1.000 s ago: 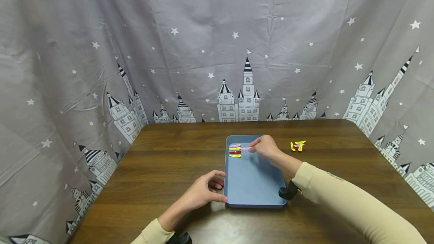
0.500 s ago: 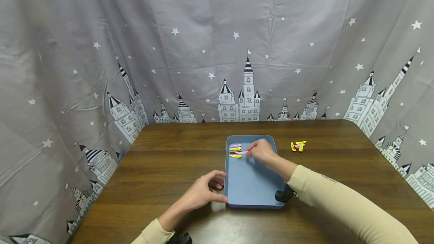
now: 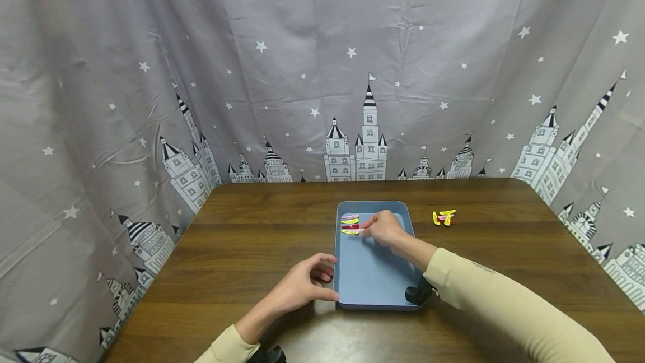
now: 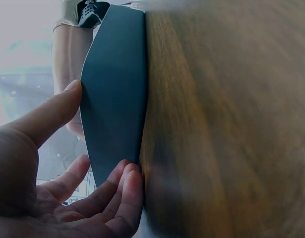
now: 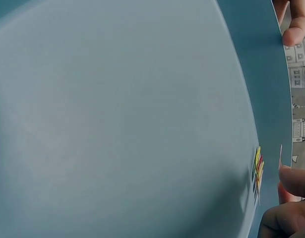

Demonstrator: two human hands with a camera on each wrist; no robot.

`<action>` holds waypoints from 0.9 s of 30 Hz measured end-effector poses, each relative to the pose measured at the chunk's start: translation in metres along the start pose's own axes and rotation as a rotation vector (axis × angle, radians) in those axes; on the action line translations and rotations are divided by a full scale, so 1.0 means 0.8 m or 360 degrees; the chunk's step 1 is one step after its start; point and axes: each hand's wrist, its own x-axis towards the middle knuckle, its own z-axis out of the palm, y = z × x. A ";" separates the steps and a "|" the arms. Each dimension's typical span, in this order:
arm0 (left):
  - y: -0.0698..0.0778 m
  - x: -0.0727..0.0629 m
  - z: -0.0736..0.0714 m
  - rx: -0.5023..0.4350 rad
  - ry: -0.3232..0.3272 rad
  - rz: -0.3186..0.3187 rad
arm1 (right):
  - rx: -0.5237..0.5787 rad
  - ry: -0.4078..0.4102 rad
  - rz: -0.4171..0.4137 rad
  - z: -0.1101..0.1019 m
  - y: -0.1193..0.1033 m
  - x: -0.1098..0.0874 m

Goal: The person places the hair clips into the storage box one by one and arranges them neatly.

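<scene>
Head view: right hand (image 3: 387, 229) pinches pink clip (image 3: 356, 230); left hand (image 3: 302, 283), loosely curved, touches tray (image 3: 378, 276).

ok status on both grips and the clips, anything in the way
Right grip pinching a pink clip over the row of clips. Left grip touching tray, left side. Nothing visibly in the way.

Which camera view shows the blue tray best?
The head view: it shows the blue tray from above, floor and rim together, though the right hand hides part. The left wrist view shows only its outer side; the right wrist view shows floor and inner wall, partly cropped.
</scene>
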 end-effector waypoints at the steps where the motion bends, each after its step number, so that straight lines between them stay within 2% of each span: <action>1: 0.000 0.000 0.000 0.0007 0.0000 0.0001 | -0.0007 0.0000 -0.0002 0.001 0.000 0.000; 12: -0.003 0.001 0.002 0.0015 0.0014 0.0022 | -0.0019 -0.0077 -0.0002 0.001 0.004 0.004; 27: 0.000 0.000 0.000 0.0000 0.0007 -0.0008 | -0.0016 -0.0175 -0.0035 0.005 0.013 0.007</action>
